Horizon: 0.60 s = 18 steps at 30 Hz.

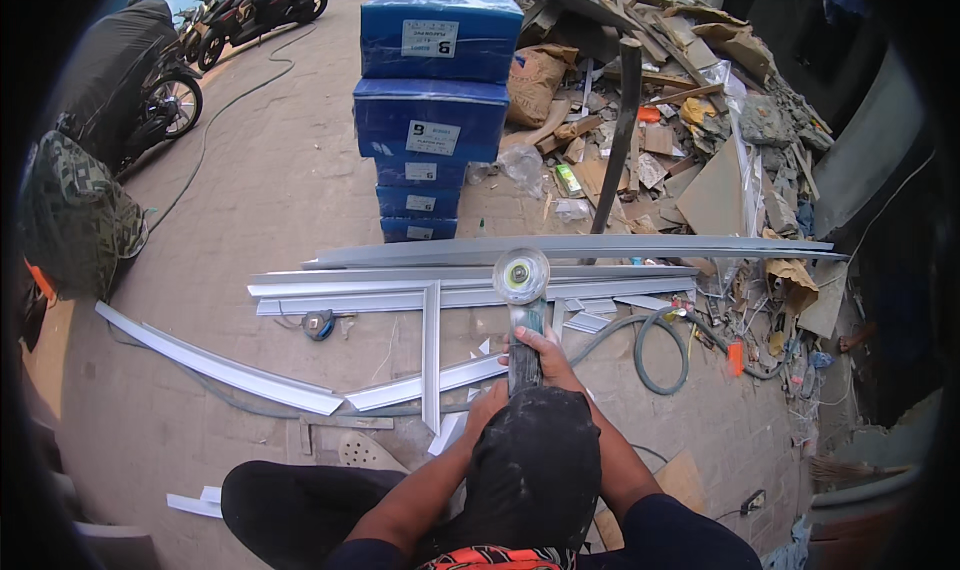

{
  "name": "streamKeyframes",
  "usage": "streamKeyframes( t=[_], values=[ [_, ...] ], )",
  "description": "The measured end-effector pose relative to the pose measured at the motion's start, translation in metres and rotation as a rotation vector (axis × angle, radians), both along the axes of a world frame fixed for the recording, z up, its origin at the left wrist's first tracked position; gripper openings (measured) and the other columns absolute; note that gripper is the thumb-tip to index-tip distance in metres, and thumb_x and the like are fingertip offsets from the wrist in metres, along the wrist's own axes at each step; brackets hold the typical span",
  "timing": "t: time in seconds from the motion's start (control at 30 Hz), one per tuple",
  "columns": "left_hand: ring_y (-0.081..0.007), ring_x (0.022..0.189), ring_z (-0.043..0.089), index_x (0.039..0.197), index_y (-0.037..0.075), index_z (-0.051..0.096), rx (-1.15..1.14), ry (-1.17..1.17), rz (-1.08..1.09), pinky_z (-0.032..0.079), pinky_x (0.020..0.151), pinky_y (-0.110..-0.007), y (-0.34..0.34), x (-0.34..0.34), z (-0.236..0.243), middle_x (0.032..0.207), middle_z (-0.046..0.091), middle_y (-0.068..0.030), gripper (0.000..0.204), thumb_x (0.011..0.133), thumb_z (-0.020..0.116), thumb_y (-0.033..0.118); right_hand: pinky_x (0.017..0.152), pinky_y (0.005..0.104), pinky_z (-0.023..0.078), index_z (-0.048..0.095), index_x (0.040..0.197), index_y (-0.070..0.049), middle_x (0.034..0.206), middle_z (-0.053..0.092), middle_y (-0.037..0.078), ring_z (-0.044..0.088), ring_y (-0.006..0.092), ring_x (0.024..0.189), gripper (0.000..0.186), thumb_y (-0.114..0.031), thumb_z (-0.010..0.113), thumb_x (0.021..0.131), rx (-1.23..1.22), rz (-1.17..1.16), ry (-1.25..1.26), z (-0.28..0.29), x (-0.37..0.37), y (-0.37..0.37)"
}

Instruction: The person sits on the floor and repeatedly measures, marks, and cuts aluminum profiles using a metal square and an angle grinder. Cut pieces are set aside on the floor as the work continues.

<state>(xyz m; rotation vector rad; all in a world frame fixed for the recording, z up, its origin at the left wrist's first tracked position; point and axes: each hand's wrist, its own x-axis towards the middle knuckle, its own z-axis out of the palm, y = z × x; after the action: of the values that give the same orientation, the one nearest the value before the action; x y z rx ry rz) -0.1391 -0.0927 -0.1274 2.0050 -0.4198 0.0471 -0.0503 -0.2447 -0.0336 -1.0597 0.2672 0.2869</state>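
Note:
An angle grinder (524, 362) points away from me above my raised, black-clad knee, its round disc (521, 276) uppermost. My right hand (548, 356) is wrapped round the grinder's body. Lower down, my left hand (489, 406) closes at the rear end of the tool; the knee partly hides its fingers. Just left of the grinder lies a short white profiled trim strip (431, 350), pointing away from me. It crosses an angled white strip (400, 388) on the ground. Small white offcuts (450, 432) lie near my left hand.
Long pale trim strips (390, 300) lie crosswise beyond the grinder. A tape measure (318, 324) sits to their left, a coiled grey hose (660, 355) to the right. Blue boxes (435, 45) are stacked ahead. A rubble heap (690, 150) fills the far right; motorcycles (255, 15) stand far left.

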Motion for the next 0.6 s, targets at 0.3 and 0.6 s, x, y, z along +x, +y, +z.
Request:
streamKeyframes(
  t=[0.3, 0.6],
  values=[
    [-0.0471, 0.103, 0.068, 0.123, 0.001, 0.058, 0.086, 0.085, 0.148, 0.054, 0.088, -0.056, 0.012, 0.006, -0.007, 0.113, 0.068, -0.0228, 0.052, 0.099, 0.077, 0.042, 0.059, 0.0361, 0.065, 0.058, 0.127, -0.003, 0.099, 0.072, 0.013, 0.075, 0.0215, 0.070, 0.048, -0.036, 0.080, 0.099, -0.227, 0.113, 0.032, -0.032, 0.034, 0.008],
    [-0.0508, 0.120, 0.060, 0.136, -0.006, 0.053, 0.371, 0.421, 0.661, 0.049, 0.103, -0.058, 0.107, 0.012, -0.083, 0.129, 0.061, -0.0285, 0.069, 0.091, 0.088, 0.033, 0.114, 0.0403, 0.048, 0.054, 0.153, 0.009, 0.135, 0.071, 0.026, 0.066, 0.0330, 0.129, 0.091, -0.038, 0.093, 0.084, -0.802, 0.172, -0.079, -0.088, 0.006, 0.013]
  ],
)
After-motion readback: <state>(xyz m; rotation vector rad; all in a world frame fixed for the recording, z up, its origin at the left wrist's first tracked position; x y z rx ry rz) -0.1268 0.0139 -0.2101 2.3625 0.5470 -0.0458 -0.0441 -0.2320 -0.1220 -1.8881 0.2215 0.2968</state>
